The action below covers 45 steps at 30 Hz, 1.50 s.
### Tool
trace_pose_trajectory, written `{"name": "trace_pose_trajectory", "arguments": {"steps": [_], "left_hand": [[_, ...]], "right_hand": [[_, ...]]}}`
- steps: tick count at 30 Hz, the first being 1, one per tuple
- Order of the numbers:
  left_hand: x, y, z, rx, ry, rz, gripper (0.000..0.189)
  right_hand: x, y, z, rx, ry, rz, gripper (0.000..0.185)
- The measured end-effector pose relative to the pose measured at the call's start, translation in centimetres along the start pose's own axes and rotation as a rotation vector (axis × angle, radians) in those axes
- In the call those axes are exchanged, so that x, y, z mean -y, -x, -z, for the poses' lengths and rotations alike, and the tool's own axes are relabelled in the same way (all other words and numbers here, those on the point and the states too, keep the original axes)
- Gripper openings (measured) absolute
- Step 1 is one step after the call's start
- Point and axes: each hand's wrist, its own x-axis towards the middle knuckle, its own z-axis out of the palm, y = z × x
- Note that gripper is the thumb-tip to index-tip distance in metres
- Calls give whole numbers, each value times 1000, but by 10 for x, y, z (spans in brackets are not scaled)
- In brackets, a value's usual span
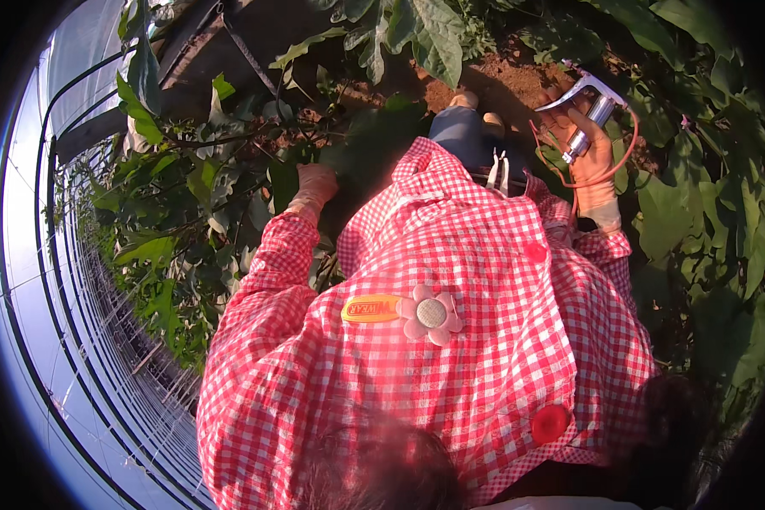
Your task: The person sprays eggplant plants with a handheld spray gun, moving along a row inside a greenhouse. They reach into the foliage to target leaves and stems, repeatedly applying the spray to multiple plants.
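My right hand, at the upper right, holds a silver metal hand tool with a cylinder and a lever. A thin reddish tube or cord loops from the tool past my wrist. At the left, my left hand reaches among broad green leaves; its fingers are partly hidden, and whether it grips anything cannot be told. Between the hands are my red and white checked garment and a dark blue-grey trouser leg. White cord ends stick up at the waist.
Leafy plants stand close on the right, and more foliage on the left. Brown soil lies ahead by my feet. Curved greenhouse frame bars and translucent sheeting are at the far left.
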Motion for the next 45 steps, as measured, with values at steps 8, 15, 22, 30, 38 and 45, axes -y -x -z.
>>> {"name": "trace_pose_trajectory", "arguments": {"steps": [8, 15, 22, 30, 38, 45], "left_hand": [[6, -30, 32, -85, 33, -251, 42], [-2, -70, 85, -224, -156, -395, 43], [-63, -79, 161, -375, -292, -551, 45], [-215, 28, 267, -657, 279, -1072, 46], [-408, 60, 309, -149, 900, -1279, 57], [-551, 14, 349, 130, 1386, -1073, 49]], "right_hand": [[-7, 89, -58, -176, 58, 311, 50], [-24, 120, -72, -241, 88, 396, 56], [-62, 136, -43, -275, 26, 590, 61], [-47, 193, -32, -408, 329, 688, 55], [28, 233, -23, -373, 369, 1165, 59], [62, 185, 89, -723, 151, 1145, 58]]}}
